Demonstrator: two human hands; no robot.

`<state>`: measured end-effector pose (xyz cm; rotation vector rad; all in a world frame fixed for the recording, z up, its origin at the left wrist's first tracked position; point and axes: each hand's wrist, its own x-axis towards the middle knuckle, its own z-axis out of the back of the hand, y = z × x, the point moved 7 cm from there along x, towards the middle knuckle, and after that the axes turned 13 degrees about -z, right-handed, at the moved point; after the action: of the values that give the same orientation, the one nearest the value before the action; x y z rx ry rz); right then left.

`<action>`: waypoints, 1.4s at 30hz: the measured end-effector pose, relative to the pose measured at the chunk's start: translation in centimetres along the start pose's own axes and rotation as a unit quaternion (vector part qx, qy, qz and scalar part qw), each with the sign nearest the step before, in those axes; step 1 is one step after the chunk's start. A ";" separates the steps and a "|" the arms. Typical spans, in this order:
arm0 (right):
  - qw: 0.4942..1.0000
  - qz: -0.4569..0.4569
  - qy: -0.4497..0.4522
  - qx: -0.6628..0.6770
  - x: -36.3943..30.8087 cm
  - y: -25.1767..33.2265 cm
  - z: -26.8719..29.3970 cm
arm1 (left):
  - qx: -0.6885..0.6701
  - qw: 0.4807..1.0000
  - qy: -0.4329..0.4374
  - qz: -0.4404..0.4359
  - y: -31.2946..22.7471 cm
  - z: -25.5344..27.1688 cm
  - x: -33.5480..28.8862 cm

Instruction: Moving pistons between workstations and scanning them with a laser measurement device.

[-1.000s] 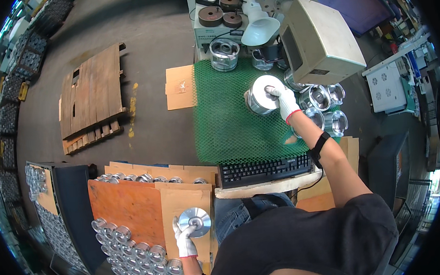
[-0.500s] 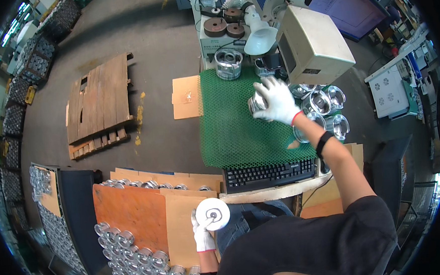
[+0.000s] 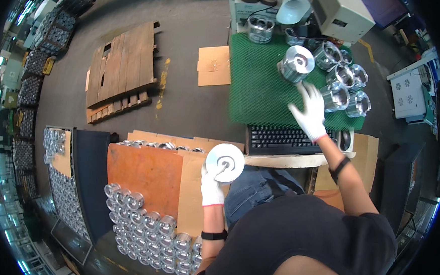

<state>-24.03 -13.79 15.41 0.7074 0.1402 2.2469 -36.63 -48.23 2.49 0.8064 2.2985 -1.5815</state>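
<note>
My left hand [image 3: 211,188], in a white glove, grips a metal piston [image 3: 234,169] whose round, pale crown with a ring-shaped hollow faces up. It is held beside the desk's near edge, over the cardboard. My right hand [image 3: 309,113], also gloved, is open with fingers spread over the green mesh mat [image 3: 258,102], with nothing in it. Just beyond its fingertips another piston [image 3: 296,65] stands crown up on the mat. To the right of that hand, several shiny pistons [image 3: 336,97] are grouped at the mat's right side.
A black keyboard [image 3: 285,139] and mouse [image 3: 345,140] lie along the desk's near edge. Beyond the mat stand a beige box-shaped device [image 3: 346,11] and a single piston [image 3: 260,29]. Rows of pistons [image 3: 153,237] and an orange sheet [image 3: 144,172] are at lower left. A wooden pallet [image 3: 122,68] lies on the floor.
My right hand has let go of the piston on the mat and drawn back toward me. My left hand still holds its piston, now raised slightly. The whole view has shifted.
</note>
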 end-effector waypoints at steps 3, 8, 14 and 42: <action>0.989 -0.040 0.138 0.035 -8.5 -1.4 -0.5 | -0.035 0.999 0.015 -0.008 -2.1 -1.9 1.3; 0.955 -0.203 0.198 0.093 -12.7 -6.6 0.2 | -0.090 0.994 0.065 -0.025 -6.0 -5.6 0.3; 0.850 -0.377 0.222 0.293 -17.2 -9.7 -1.5 | -0.118 0.990 0.075 -0.020 -7.6 -9.3 -1.6; 0.476 -0.365 0.592 0.538 -9.6 10.2 -1.8 | 0.236 0.940 0.242 -0.044 3.5 -3.7 -1.3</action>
<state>-26.20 -27.54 12.73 -0.5376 2.1714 1.0880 -33.15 -44.35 1.78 1.3539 2.3003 -2.2317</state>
